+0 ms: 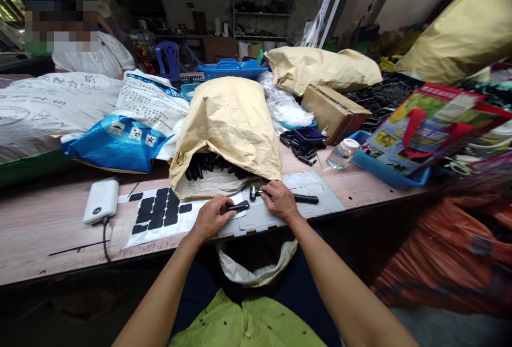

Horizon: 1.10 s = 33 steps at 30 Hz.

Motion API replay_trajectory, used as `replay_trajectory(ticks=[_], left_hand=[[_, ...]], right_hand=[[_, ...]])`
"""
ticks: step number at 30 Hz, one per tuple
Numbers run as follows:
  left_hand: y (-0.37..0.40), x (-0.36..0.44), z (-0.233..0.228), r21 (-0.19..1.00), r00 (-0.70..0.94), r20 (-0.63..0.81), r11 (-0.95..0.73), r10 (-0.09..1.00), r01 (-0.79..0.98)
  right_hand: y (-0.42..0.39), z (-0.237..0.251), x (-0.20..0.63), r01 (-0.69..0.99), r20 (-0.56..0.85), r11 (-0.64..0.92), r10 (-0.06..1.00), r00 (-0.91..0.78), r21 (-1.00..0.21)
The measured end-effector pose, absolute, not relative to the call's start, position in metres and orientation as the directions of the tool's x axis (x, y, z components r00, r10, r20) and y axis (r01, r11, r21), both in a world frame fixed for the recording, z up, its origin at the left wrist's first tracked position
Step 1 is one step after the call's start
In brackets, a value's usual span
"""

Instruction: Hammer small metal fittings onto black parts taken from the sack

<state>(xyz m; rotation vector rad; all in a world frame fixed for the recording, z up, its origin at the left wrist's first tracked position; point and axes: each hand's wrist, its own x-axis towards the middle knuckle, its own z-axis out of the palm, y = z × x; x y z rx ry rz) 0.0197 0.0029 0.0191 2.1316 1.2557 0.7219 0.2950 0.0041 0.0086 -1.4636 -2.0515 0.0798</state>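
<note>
Head view: left hand (212, 216) pinches a black piece (241, 206) pointing toward right hand (281, 201), which grips a hammer (307, 199).

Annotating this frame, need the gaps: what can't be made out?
Head view:
Middle of the hammer: behind the right hand.
Held end of the black piece: behind the left hand.
How far black parts fill the open sack: its cloth hides them.
Upper-right sack: cut off by picture edges.
</note>
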Motion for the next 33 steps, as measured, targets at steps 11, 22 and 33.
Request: replay_trajectory(ticks=[11, 22, 33], left_hand=[[0.013, 0.018, 0.004, 0.781, 0.407, 0.140, -0.353, 0.903, 0.514], [0.014, 0.019, 0.005, 0.817, 0.375, 0.113, -0.301, 0.920, 0.492], [0.015, 0.019, 0.002, 0.804, 0.392, 0.143, -0.338, 0.909, 0.490]], right_hand=[[0.007, 0.006, 0.297, 0.852, 0.439, 0.393, 0.870, -0.224, -0.344], [-0.022, 0.040, 0.253, 0.713, 0.524, 0.572, 0.784, -0.332, -0.405], [-0.034, 0.048, 0.231, 0.789, 0.416, 0.519, 0.829, -0.373, -0.329]])
